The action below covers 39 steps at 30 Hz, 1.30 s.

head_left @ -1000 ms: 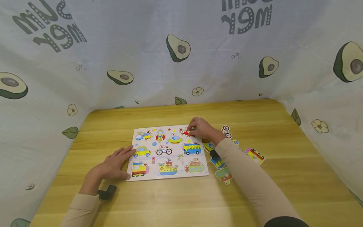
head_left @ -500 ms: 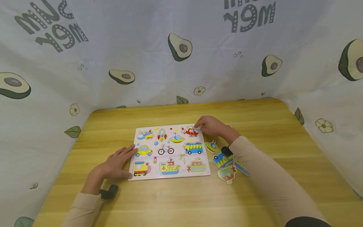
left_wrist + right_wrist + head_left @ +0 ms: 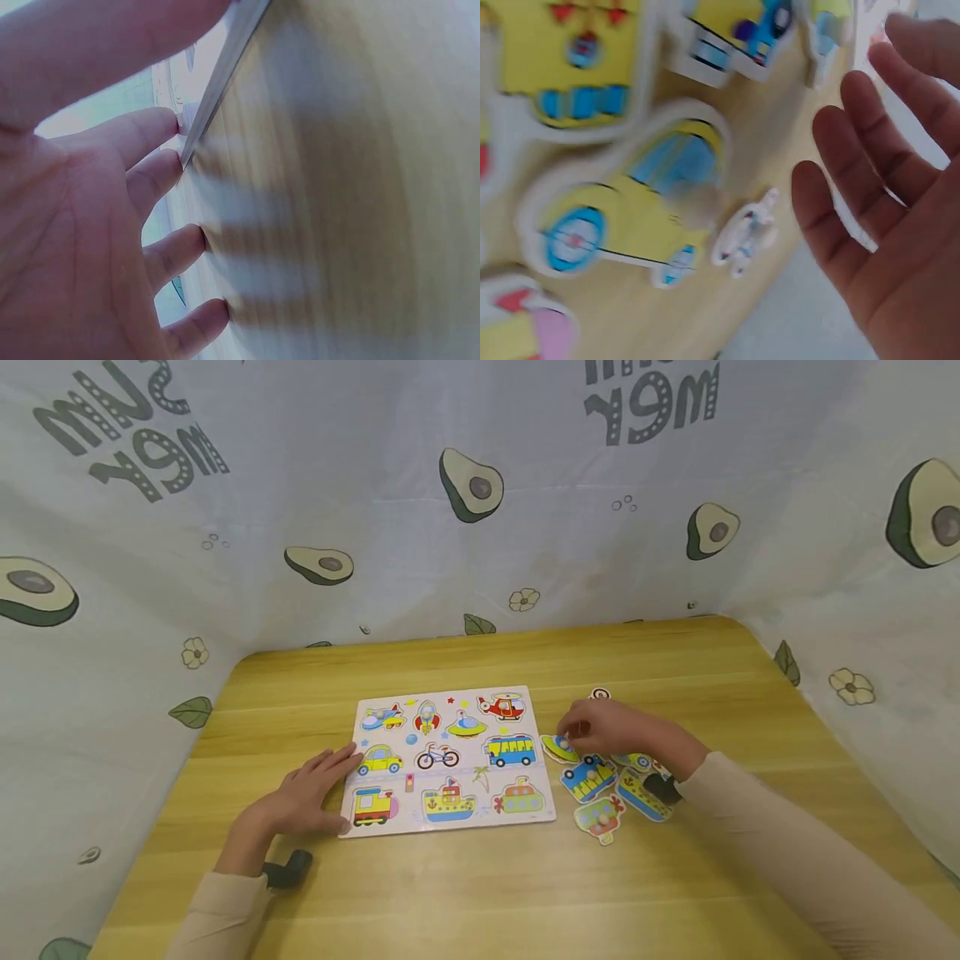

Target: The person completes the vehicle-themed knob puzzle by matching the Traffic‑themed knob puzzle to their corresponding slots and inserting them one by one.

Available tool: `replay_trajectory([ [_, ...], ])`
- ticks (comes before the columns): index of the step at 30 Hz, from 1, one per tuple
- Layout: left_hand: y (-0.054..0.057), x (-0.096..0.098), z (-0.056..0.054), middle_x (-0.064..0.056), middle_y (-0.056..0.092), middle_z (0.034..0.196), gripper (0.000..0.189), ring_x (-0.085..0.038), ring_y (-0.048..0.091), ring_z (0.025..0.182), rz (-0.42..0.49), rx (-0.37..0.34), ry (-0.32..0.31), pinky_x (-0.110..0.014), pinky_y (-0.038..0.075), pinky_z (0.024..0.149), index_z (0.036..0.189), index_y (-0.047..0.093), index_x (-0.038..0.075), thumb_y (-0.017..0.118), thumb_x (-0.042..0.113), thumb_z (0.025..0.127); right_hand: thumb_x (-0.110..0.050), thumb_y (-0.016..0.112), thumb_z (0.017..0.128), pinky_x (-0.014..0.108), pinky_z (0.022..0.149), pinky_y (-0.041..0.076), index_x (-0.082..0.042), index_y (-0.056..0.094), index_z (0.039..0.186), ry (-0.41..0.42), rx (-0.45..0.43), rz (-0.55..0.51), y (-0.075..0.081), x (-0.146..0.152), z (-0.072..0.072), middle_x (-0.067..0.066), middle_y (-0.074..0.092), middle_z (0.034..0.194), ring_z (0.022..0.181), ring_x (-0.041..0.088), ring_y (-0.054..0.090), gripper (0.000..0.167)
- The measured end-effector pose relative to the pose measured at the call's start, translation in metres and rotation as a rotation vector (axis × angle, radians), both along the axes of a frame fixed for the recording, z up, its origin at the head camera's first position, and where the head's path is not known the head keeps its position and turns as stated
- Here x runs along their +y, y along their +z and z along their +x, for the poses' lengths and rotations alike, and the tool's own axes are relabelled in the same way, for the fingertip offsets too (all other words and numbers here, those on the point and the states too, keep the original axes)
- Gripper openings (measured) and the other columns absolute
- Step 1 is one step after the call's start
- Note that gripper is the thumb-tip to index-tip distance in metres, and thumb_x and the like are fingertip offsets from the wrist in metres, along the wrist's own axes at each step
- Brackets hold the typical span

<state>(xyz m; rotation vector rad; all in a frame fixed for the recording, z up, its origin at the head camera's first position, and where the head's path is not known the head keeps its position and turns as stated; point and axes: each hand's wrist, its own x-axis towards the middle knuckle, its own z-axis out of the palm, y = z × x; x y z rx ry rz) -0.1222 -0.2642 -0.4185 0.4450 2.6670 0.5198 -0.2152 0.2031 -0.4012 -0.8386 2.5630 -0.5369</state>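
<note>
My left hand (image 3: 303, 793) rests along the left edge of a white wooden peg puzzle board (image 3: 491, 822), fingers spread; the left wrist view shows its fingertips (image 3: 191, 240) at the edge and tabletop. A red helicopter piece (image 3: 502, 707) lies in the board's top right corner. My right hand (image 3: 611, 727) is over the loose pieces right of the board, with thumb and index fingertips close by the knob of a yellow-green flying saucer piece (image 3: 557, 750). In the right wrist view the fingers are loosely bent and apart, and the saucer lies flat, partly out of frame.
Loose bus (image 3: 587, 779), submarine (image 3: 600, 817) and ship (image 3: 645, 797) pieces lie close together right of the board. A yellow car piece (image 3: 667, 202), a bicycle piece (image 3: 742, 236) and a train piece (image 3: 525, 322) lie beyond. A printed curtain (image 3: 480, 568) surrounds the wooden table (image 3: 450, 893).
My right hand has let go of the helicopter piece at the board's top right corner and moved right and toward me, to the saucer piece. My left hand has stayed at the board's edge.
</note>
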Motion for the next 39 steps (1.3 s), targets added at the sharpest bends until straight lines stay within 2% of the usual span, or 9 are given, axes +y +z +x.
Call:
replay_trajectory([
  [5,-0.002,-0.001,-0.001,-0.012,0.024,0.165,0.096,-0.049,0.019,0.148,-0.010,0.000,0.001,-0.077,0.021,0.109,0.155,0.033,0.016,0.081,0.035,0.074,-0.019,0.073,0.088,0.028,0.078,0.050,-0.006,0.070,0.115,-0.002,-0.020,-0.016,-0.007,0.002,0.008,0.004,0.066,0.100,0.086,0.013,0.055,0.029],
  [11,0.002,0.001,-0.003,-0.011,0.023,0.166,0.097,-0.049,0.019,0.148,-0.023,-0.013,-0.006,-0.078,0.021,0.108,0.156,0.032,0.017,0.081,0.036,0.075,-0.015,0.072,0.088,0.026,0.069,0.042,-0.012,0.069,0.102,-0.065,0.001,-0.052,-0.017,-0.005,0.010,0.003,0.056,0.088,0.079,0.014,0.047,0.015],
  [14,0.003,0.002,-0.003,-0.012,0.024,0.165,0.097,-0.049,0.020,0.147,-0.017,-0.008,-0.009,-0.078,0.022,0.107,0.155,0.033,0.015,0.082,0.036,0.074,-0.016,0.073,0.088,0.026,0.069,0.043,-0.013,0.069,0.101,-0.101,0.005,-0.057,-0.020,-0.007,0.010,0.003,0.055,0.086,0.079,0.014,0.047,0.015],
  [21,0.003,0.004,-0.001,-0.014,0.025,0.164,0.098,-0.051,0.020,0.147,-0.003,-0.010,-0.010,-0.078,0.022,0.108,0.155,0.034,0.014,0.082,0.036,0.073,-0.016,0.073,0.088,0.025,0.068,0.043,-0.011,0.069,0.101,-0.119,0.044,-0.078,-0.023,-0.003,0.013,0.001,0.057,0.085,0.077,0.013,0.048,0.015],
  [30,0.003,0.006,-0.001,-0.014,0.022,0.166,0.097,-0.051,0.019,0.147,-0.017,-0.043,-0.010,-0.078,0.021,0.109,0.156,0.031,0.014,0.081,0.033,0.074,-0.016,0.070,0.091,0.029,0.075,0.051,-0.016,0.074,0.097,-0.098,0.122,-0.030,-0.018,0.000,0.015,0.002,0.061,0.098,0.083,0.012,0.055,0.007],
  [34,0.002,0.007,-0.001,-0.013,0.022,0.166,0.098,-0.050,0.019,0.148,-0.022,-0.042,-0.011,-0.078,0.021,0.109,0.156,0.031,0.014,0.081,0.034,0.074,-0.013,0.071,0.091,0.034,0.079,0.054,-0.015,0.075,0.096,-0.097,0.185,-0.069,-0.016,0.004,0.013,0.007,0.062,0.107,0.090,0.017,0.059,0.008],
  [39,0.003,0.005,-0.001,-0.014,0.022,0.165,0.098,-0.051,0.020,0.147,-0.019,-0.031,-0.011,-0.078,0.021,0.108,0.156,0.031,0.014,0.081,0.034,0.073,-0.010,0.070,0.090,0.038,0.081,0.055,-0.014,0.075,0.098,-0.104,0.211,-0.121,-0.014,0.004,0.010,0.009,0.065,0.112,0.094,0.020,0.061,0.010],
])
